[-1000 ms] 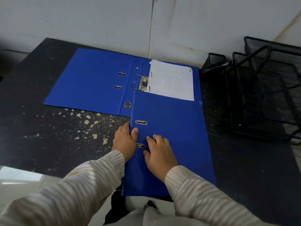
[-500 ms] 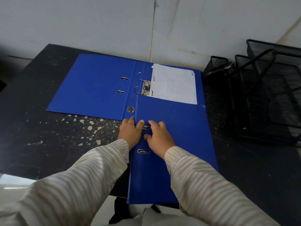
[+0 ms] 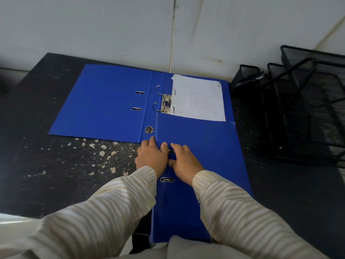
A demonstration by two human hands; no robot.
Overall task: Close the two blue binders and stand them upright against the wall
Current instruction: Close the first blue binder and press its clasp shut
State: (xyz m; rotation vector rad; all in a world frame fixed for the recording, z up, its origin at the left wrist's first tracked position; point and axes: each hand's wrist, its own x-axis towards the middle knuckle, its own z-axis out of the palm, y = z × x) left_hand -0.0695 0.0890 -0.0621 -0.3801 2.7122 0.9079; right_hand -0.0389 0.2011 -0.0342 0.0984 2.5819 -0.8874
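Head view: a closed blue lever-arch binder [image 3: 205, 156] lies flat on the dark, paint-flecked bench [image 3: 56, 174], its near end reaching past the bench's near edge. Its far end overlaps the near right part of an open blue lever-arch binder [image 3: 104, 105], which lies spread flat just before the pale wall [image 3: 93, 25].

The left hand [image 3: 152, 156] sits over the closed binder's left spine edge, with the thumb on the cover and the fingers along the spine side. Whether it grasps the edge or only rests there I cannot tell. The right hand [image 3: 184, 161] lies released on the cover just beside it, fingers straight and pressing down near the far metal slot. Both arms wear cream striped sleeves [image 3: 104, 212].

In the open binder, the metal ring mechanism [image 3: 164, 103] stands open beside a white printed sheet [image 3: 199, 98] on the right cover. Black wire-mesh desk trays [image 3: 308, 109] stand at the right of the bench, near the wall.
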